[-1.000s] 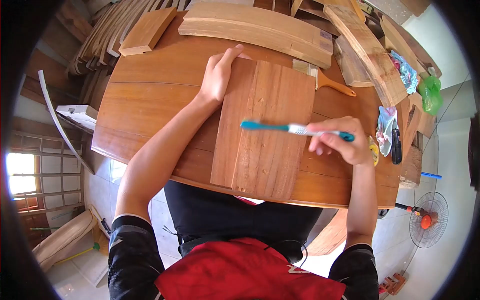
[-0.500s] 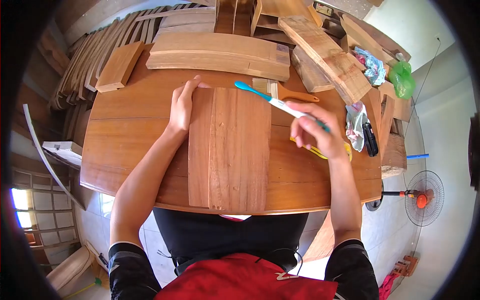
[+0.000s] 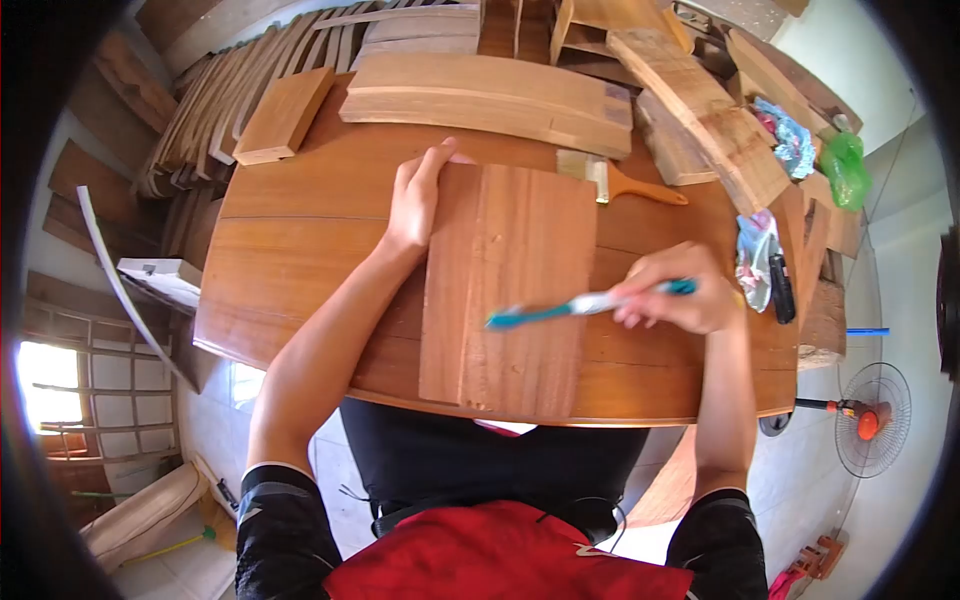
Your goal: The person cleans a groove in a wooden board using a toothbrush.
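Note:
A wooden board [image 3: 535,235] stands tilted at the table's front edge, its broad grained face toward me. My left hand [image 3: 418,200] grips its upper left edge, fingers partly hidden behind it. In my right hand [image 3: 690,288] a teal-and-white toothbrush [image 3: 592,302] is pinched by the handle. Its head, slightly blurred, points left and overlaps the lower middle of the board's face. Behind the board lies a paintbrush [image 3: 645,187] with an orange handle.
A curved wooden block [image 3: 490,100] and a smaller block [image 3: 285,115] lie at the back of the table [image 3: 300,230]. At right are a long plank [image 3: 700,110], a crumpled wrapper [image 3: 757,255], a black tool [image 3: 782,285] and a green plastic bag [image 3: 845,170].
The toothbrush has swung down from near the board's top right to its lower middle, now nearly level. My left hand keeps its hold. The whole view has shifted a little.

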`<state>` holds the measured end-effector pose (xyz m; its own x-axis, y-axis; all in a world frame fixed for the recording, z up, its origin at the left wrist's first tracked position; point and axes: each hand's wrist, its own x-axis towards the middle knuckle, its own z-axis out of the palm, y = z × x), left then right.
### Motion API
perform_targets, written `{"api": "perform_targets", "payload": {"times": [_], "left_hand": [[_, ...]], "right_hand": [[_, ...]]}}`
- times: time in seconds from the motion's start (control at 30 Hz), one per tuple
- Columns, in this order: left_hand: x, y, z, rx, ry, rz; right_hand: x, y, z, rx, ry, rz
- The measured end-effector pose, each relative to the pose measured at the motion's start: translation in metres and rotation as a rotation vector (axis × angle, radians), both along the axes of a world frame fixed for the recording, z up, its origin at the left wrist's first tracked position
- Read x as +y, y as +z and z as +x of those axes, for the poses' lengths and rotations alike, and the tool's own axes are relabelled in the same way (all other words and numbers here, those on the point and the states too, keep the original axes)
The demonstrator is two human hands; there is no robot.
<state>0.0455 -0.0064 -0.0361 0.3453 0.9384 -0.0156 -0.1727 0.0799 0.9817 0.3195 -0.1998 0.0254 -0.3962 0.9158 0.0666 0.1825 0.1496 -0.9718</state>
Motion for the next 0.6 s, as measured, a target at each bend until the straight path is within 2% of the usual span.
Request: {"api": "perform_targets", "payload": {"times": [0.1, 0.17, 0.23, 0.33, 0.37, 0.43, 0.47, 0.57, 0.6], "left_hand": [[-0.001, 0.002, -0.001, -0.004, -0.033, -0.025], [-0.003, 0.005, 0.002, 0.001, -0.021, -0.004], [0.0, 0.002, 0.001, 0.021, -0.011, 0.054], [0.001, 0.0, -0.002, 0.025, -0.036, 0.03], [-0.001, 0.002, -0.002, 0.043, -0.023, 0.026], [-0.003, 0.007, 0.0, 0.073, -0.004, 0.023], [-0.001, 0.006, 0.0, 0.069, -0.008, 0.027], [-0.002, 0.004, -0.003, 0.07, -0.023, 0.021], [-0.003, 0.006, -0.002, 0.063, -0.016, 0.018]], "right_hand": [[0.005, -0.009, 0.003, 0.094, -0.547, 0.063], [0.002, -0.009, 0.003, 0.031, -0.15, 0.018], [0.002, -0.006, 0.004, -0.013, 0.081, -0.062], [0.002, -0.011, 0.009, 0.1, -0.407, -0.035], [0.003, -0.015, 0.004, 0.135, -0.43, -0.018], [0.007, -0.012, -0.004, -0.032, 0.063, 0.15], [0.005, -0.006, -0.009, 0.002, 0.193, 0.008], [0.0, -0.008, 0.002, 0.095, -0.165, -0.015], [0.0, -0.009, -0.004, 0.101, -0.358, -0.074]]}}
